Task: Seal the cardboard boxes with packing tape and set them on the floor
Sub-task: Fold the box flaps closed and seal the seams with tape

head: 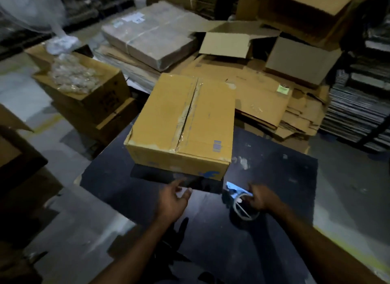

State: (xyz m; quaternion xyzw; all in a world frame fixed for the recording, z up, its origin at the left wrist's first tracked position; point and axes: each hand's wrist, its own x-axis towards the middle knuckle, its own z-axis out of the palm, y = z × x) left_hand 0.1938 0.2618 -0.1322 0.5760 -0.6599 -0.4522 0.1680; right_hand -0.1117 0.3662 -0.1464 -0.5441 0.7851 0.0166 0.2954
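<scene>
Fingers (254, 191) of the right hand (262, 199) curl round the tape gun (240, 201), which sits low over the dark table (274, 178) just right of the box's near corner; a blue part of the gun shows beside the thumb and the roll hangs below the palm. Whether a free tape end is already pulled out cannot be told. The left hand (172, 201) is empty, its fingers relaxed and spread, reaching toward the near face of the box (183, 123) without quite touching it.

That box lies on the table, skewed to its edges, flaps folded down. The centre seam gapes as a dark slit, with torn scraps of old tape along it.

Several things could go wrong from here. If the left hand does not press the flaps together, new tape would likely bridge the gap and leave the seam loose. The ragged old residue may keep fresh tape from sticking flat, so it could wrinkle or peel. With the box skewed and unsteadied, a pull of the gun might drag it across the table. The light is poor, so the run could drift off the seam. Loose cardboard (263, 97) stacked just behind may snag the tape at the far end.
</scene>
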